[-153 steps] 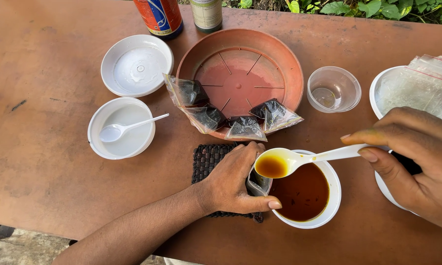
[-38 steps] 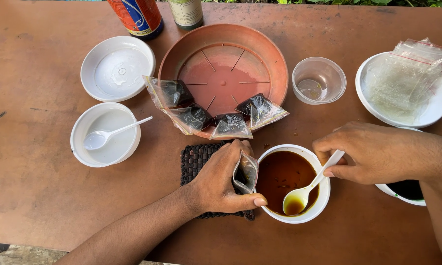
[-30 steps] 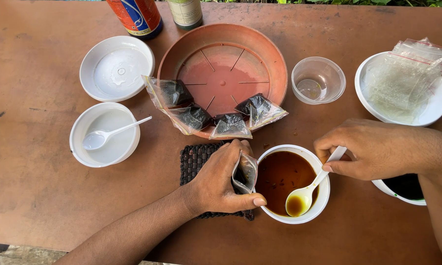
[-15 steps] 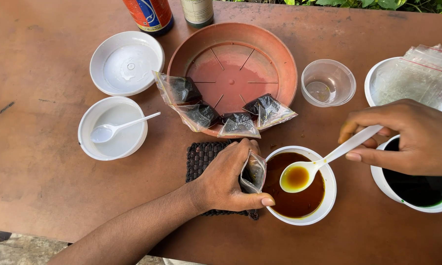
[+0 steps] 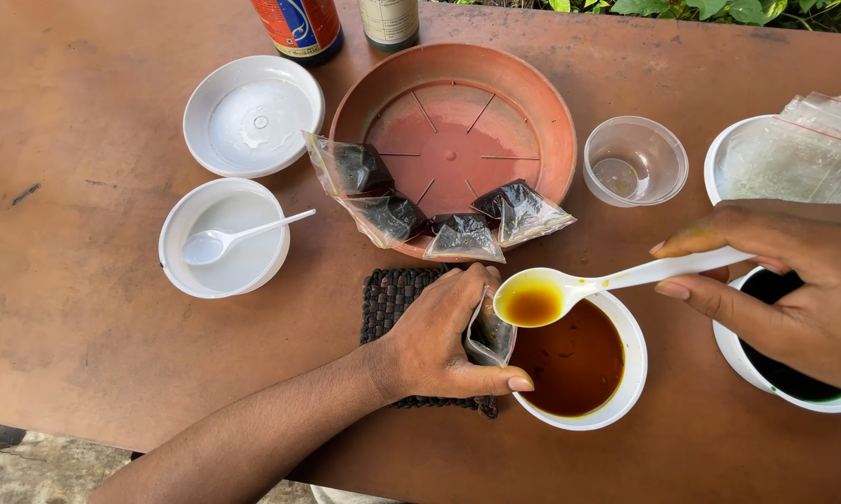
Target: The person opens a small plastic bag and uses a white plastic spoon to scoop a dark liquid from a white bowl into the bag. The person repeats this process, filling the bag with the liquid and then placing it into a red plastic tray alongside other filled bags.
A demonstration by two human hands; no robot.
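1. Head view, left hand (image 5: pixel 444 341): curled on a small clear bag (image 5: pixel 491 334), fingers and thumb pinching it upright and open at the rim of a white bowl of brown liquid (image 5: pixel 579 359); thumb lying along the bowl's near edge; wrist resting over a dark woven mat (image 5: pixel 392 299) on the brown tabletop (image 5: pixel 84 355).
2. Same view, right hand (image 5: pixel 793 289): closed on the handle of a white plastic spoon (image 5: pixel 569 291), thumb and forefinger gripping near its end; spoon bowl filled with amber liquid, held level just above the mouth of the bag and over the far rim of the bowl.
3. Under the right hand: a white cup of dark liquid (image 5: pixel 784 369), partly hidden by the palm.
4. Beyond the hands: a terracotta-coloured saucer (image 5: pixel 458 121) with four small filled bags (image 5: pixel 439 210) of dark contents lying along its near edge, some overhanging the rim.
5. Left of the saucer: an empty white lid-like dish (image 5: pixel 252 117), and nearer, a white bowl (image 5: pixel 222 238) holding a second white spoon (image 5: pixel 238 236).
6. Right of the saucer: a clear plastic cup (image 5: pixel 635 161), then a white plate with a stack of empty clear bags (image 5: pixel 793 149).
7. Top edge: bases of a red-labelled bottle (image 5: pixel 299 26) and a darker bottle (image 5: pixel 389 21), cut off by the frame.
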